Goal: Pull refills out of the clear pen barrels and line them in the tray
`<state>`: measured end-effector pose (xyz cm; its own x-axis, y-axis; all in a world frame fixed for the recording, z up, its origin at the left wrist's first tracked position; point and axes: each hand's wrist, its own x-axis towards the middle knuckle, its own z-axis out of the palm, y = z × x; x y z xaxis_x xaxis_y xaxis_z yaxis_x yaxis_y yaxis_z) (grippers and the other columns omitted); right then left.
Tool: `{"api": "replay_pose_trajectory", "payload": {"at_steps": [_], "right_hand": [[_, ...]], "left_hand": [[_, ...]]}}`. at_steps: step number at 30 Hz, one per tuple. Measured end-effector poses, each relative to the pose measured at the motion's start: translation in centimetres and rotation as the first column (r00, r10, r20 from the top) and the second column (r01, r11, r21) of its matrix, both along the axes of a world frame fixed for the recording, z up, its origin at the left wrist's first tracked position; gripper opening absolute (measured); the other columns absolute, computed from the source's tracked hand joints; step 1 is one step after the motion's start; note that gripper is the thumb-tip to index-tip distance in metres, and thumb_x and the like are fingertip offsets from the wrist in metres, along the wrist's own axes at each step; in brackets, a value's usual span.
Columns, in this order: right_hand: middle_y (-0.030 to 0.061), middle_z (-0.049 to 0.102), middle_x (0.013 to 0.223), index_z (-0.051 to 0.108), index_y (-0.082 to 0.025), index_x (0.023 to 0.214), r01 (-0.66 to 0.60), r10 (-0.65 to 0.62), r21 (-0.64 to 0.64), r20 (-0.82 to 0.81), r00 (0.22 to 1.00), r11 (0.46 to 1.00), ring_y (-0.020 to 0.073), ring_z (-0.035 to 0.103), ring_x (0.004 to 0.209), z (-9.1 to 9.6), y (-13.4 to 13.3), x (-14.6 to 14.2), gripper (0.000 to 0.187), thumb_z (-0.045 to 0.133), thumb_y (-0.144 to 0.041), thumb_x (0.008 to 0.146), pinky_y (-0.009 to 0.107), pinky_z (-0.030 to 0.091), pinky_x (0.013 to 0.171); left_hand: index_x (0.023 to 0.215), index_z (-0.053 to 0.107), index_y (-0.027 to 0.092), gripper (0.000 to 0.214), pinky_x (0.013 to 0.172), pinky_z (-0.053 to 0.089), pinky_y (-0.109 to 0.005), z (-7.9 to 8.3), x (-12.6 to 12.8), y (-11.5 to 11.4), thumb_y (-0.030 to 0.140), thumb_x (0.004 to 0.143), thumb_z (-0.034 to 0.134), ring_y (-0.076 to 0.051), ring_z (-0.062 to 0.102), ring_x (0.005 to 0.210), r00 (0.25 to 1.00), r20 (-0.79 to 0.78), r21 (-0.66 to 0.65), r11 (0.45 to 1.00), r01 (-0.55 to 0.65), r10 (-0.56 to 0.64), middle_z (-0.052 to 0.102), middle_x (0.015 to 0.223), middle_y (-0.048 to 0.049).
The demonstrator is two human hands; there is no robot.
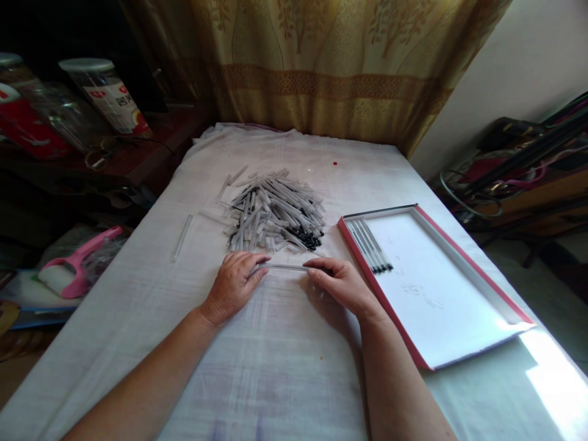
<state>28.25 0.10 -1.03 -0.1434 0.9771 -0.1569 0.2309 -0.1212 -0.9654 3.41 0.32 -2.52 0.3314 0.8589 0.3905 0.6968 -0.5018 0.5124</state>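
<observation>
gold curtain (316,61): far side | labelled jar (116,101): left, on dark cabinet (177,125) | pink-handled object (98,242): lower left

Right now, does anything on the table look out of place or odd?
Mildly: a lone clear tube lies left of the pile of pen parts, apart from it, and beyond the pile, toward the right, a tiny red piece sits on the cloth, its color unlike the clear and black parts.

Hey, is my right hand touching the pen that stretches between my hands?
Touching. The head view shows the right hand with thumb and fingertips closed on one end of the pen, with no gap between.
</observation>
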Motion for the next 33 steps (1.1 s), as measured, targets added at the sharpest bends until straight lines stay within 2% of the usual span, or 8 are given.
{"api": "replay_pose_trajectory", "payload": {"at_steps": [4,8,12,18,27,33], "right_hand": [[0.0034,0.07,0.067,0.08,-0.018,0.089,-0.045,0.045,0.016,0.037,0.998,0.999,0.0169,0.062,0.06,0.2,-0.1,0.6,0.028,0.072,-0.041,0.074,0.027,0.048,0.053],[0.0059,0.075,0.079,0.08,-0.02,0.087,-0.056,0.047,0.107,0.087,0.995,0.993,0.0202,0.067,0.073,0.1,0.0,0.6,0.023,0.07,-0.038,0.076,0.031,0.052,0.065],[0.006,0.075,0.082,0.079,-0.021,0.086,-0.085,0.061,0.184,0.132,0.989,0.979,0.0202,0.067,0.076,-0.3,0.2,0.4,0.02,0.067,-0.036,0.079,0.034,0.053,0.074],[0.0051,0.072,0.08,0.078,-0.021,0.087,-0.109,0.069,0.246,0.166,0.984,0.963,0.0184,0.065,0.074,-0.6,0.2,0.3,0.017,0.064,-0.031,0.083,0.032,0.052,0.074],[0.0038,0.072,0.079,0.077,-0.021,0.086,-0.128,0.084,0.258,0.174,0.981,0.958,0.0176,0.065,0.074,-0.4,0.3,0.0,0.017,0.062,-0.03,0.084,0.03,0.052,0.072],[0.0053,0.075,0.085,0.077,-0.021,0.089,-0.147,0.079,0.268,0.249,0.965,0.952,0.019,0.068,0.079,0.0,0.2,-0.6,0.02,0.059,-0.028,0.084,0.031,0.053,0.075]], "left_hand": [[0.101,0.072,0.021,0.02,0.076,0.052,-0.029,0.0,-0.2,-0.1,0.033,0.089,0.062,-0.017,0.065,0.078,0.981,0.193,-0.182,0.983,0.01,0.026,0.072,0.088,-0.0038],[0.094,0.075,0.021,0.016,0.077,0.052,-0.029,0.1,-0.3,-0.1,0.031,0.085,0.067,-0.017,0.066,0.08,0.957,0.288,-0.253,0.967,0.033,0.042,0.072,0.086,-0.0037],[0.091,0.076,0.021,0.014,0.076,0.052,-0.029,0.2,-0.2,-0.1,0.03,0.084,0.068,-0.017,0.067,0.08,0.95,0.309,-0.243,0.969,0.041,0.037,0.073,0.084,-0.004],[0.09,0.077,0.021,0.013,0.076,0.053,-0.029,0.2,0.0,-0.3,0.03,0.085,0.069,-0.017,0.068,0.079,0.953,0.301,-0.19,0.981,0.036,0.023,0.075,0.083,-0.0045],[0.089,0.077,0.021,0.013,0.077,0.053,-0.028,0.1,0.0,-0.2,0.029,0.085,0.068,-0.017,0.068,0.08,0.956,0.294,-0.175,0.984,0.046,0.008,0.075,0.083,-0.0042],[0.094,0.075,0.021,0.016,0.078,0.054,-0.029,-0.4,0.0,0.0,0.031,0.086,0.065,-0.018,0.068,0.082,0.961,0.272,-0.165,0.986,-0.004,0.05,0.075,0.086,-0.0039]]}}
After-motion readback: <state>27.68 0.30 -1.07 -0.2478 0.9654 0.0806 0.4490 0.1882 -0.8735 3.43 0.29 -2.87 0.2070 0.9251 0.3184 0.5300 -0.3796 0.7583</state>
